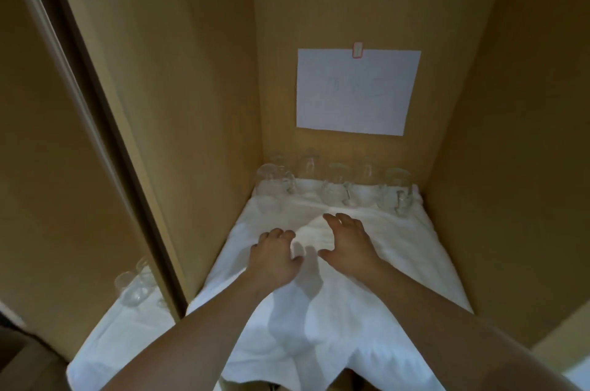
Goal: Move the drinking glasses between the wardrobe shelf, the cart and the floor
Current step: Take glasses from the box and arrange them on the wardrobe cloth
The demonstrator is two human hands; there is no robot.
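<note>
Two bare forearms reach in from the bottom edge over a white cloth (367, 279), soft and rumpled, which covers the wardrobe shelf (447, 263) from front to back. Smooth tan wooden panels wall the shelf in on three sides. On the back panel hangs a white sheet of paper (357, 92), rectangular, held by a small clip at its top edge. Along the back of the cloth stand the drinking glasses (335, 189), clear and rounded, some with handles, in a rough row just below the paper. The left hand (276, 255) and right hand (346, 240) hover side by side over the cloth, short of the glasses, fingers loosely curled and slightly spread, holding nothing. More clear glasses (135, 285) show at the far left, beyond the wardrobe's side panel.
</note>
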